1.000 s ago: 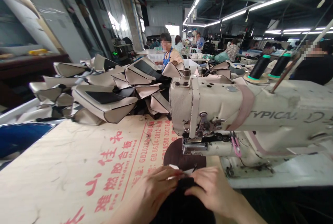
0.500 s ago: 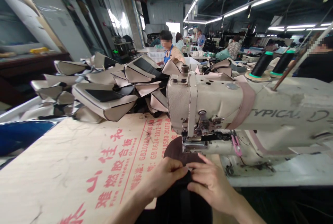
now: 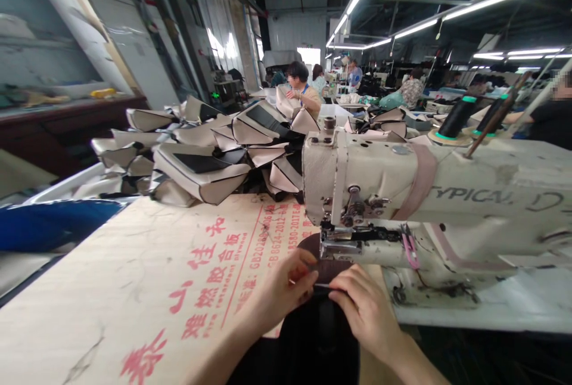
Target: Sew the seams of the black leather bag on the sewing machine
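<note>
My left hand [image 3: 286, 286] and my right hand [image 3: 364, 304] meet in front of a beige sewing machine [image 3: 429, 194] marked TYPICAL. Both pinch the front edge of a dark fabric piece [image 3: 319, 331] that runs from my lap up under the machine's presser foot [image 3: 333, 248]. My left fingers curl onto the fabric from the left. My right fingers press on it from the right. The needle itself is hidden behind the machine's head.
A plywood table top [image 3: 147, 289] with red printed characters spreads to the left. A heap of beige and black sewn covers [image 3: 210, 152] lies behind it. Two black thread cones [image 3: 460, 117] stand behind the machine. Other people work at tables farther back.
Both hands have slid forward with the dark fabric towards the presser foot. The view has shifted a little to the left.
</note>
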Action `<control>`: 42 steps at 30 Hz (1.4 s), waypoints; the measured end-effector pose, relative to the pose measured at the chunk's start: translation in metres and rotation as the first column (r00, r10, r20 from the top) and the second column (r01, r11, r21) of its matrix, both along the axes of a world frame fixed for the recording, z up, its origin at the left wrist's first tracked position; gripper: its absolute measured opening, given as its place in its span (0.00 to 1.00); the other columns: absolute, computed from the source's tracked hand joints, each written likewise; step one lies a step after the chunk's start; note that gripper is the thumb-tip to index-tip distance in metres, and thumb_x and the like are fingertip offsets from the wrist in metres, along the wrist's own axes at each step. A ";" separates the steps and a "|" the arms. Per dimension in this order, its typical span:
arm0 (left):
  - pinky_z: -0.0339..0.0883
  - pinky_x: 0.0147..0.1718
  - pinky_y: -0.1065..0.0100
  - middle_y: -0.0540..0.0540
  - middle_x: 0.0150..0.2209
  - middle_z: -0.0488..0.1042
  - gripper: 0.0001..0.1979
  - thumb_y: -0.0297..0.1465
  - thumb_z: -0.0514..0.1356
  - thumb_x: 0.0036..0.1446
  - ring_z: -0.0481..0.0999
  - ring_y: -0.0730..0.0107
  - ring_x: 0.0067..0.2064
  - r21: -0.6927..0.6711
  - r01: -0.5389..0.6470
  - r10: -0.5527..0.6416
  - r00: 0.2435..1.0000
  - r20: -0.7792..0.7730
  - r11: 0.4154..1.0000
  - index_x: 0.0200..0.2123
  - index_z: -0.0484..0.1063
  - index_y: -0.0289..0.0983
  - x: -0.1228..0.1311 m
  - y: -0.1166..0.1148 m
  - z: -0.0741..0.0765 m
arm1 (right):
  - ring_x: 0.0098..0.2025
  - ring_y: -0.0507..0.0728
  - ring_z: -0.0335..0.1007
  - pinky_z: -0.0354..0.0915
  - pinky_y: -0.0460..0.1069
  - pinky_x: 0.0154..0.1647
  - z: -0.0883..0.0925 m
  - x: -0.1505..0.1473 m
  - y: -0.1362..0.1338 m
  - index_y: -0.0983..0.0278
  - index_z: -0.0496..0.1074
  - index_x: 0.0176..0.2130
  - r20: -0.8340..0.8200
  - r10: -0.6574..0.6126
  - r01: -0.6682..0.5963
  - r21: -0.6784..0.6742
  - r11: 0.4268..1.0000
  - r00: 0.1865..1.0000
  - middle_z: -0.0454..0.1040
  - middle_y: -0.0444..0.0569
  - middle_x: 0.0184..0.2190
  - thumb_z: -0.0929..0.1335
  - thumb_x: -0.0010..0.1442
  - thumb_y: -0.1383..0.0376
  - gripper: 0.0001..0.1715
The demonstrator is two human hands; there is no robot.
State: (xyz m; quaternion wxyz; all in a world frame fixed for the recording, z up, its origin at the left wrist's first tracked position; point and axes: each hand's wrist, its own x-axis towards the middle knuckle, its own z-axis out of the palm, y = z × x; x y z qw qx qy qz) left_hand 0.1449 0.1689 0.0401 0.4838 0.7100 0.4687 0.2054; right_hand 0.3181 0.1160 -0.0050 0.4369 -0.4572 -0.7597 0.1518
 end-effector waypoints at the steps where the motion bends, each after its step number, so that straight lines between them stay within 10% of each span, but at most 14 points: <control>1: 0.65 0.29 0.73 0.51 0.29 0.70 0.12 0.37 0.51 0.58 0.70 0.74 0.29 0.125 -0.026 0.029 0.999 -0.020 0.992 0.39 0.69 0.37 -0.003 -0.009 0.002 | 0.36 0.53 0.62 0.62 0.49 0.39 0.000 0.000 -0.001 0.63 0.66 0.36 -0.005 -0.014 0.014 0.008 1.000 1.000 0.69 0.46 0.32 0.60 0.63 0.67 0.07; 5: 0.66 0.45 0.71 0.48 0.44 0.71 0.15 0.29 0.48 0.61 0.72 0.72 0.44 0.493 0.133 -0.028 0.976 -0.214 0.860 0.47 0.69 0.44 -0.016 -0.034 -0.005 | 0.37 0.53 0.63 0.62 0.49 0.38 -0.001 -0.002 -0.003 0.63 0.66 0.37 -0.017 -0.042 0.042 0.011 0.999 0.999 0.70 0.46 0.33 0.60 0.63 0.68 0.06; 10: 0.66 0.50 0.66 0.48 0.45 0.70 0.28 0.18 0.46 0.54 0.70 0.69 0.47 0.599 0.317 -0.065 0.913 -0.403 0.735 0.56 0.59 0.44 -0.023 -0.030 -0.023 | 0.37 0.53 0.64 0.63 0.50 0.40 -0.003 -0.003 0.001 0.63 0.68 0.37 -0.035 -0.075 0.075 0.019 0.997 0.997 0.70 0.46 0.32 0.61 0.62 0.65 0.07; 21: 0.67 0.40 0.67 0.46 0.37 0.71 0.15 0.25 0.44 0.61 0.69 0.69 0.39 0.501 0.310 -0.125 0.921 -0.368 0.808 0.38 0.70 0.37 -0.008 -0.020 -0.010 | 0.38 0.54 0.64 0.62 0.50 0.39 -0.008 0.001 0.001 0.64 0.67 0.40 0.229 -0.009 0.024 -0.064 0.998 0.973 0.69 0.48 0.35 0.57 0.65 0.67 0.12; 28: 0.67 0.45 0.68 0.48 0.42 0.71 0.14 0.30 0.47 0.61 0.71 0.70 0.44 0.447 0.219 -0.092 0.953 -0.288 0.867 0.43 0.70 0.41 -0.005 -0.020 -0.010 | 0.35 0.52 0.64 0.60 0.46 0.35 -0.031 0.005 0.004 0.64 0.66 0.34 -0.042 -0.075 0.069 -0.126 0.990 0.996 0.67 0.45 0.30 0.57 0.65 0.65 0.12; 37: 0.56 0.57 0.60 0.51 0.55 0.67 0.34 0.16 0.46 0.42 0.65 0.67 0.56 0.293 0.151 -0.086 0.971 -0.224 0.944 0.54 0.65 0.43 -0.022 -0.016 -0.034 | 0.36 0.53 0.62 0.56 0.48 0.39 -0.014 0.006 0.017 0.64 0.67 0.33 0.109 0.032 -0.022 -0.093 0.995 0.994 0.68 0.45 0.30 0.58 0.64 0.62 0.13; 42: 0.67 0.45 0.66 0.53 0.41 0.78 0.25 0.19 0.48 0.47 0.75 0.66 0.42 0.088 0.372 -0.338 0.903 -0.265 0.924 0.44 0.74 0.44 -0.027 0.003 -0.007 | 0.34 0.52 0.61 0.55 0.47 0.36 -0.016 0.006 0.022 0.64 0.66 0.30 0.102 0.110 -0.098 -0.120 0.988 0.989 0.67 0.45 0.28 0.59 0.64 0.62 0.14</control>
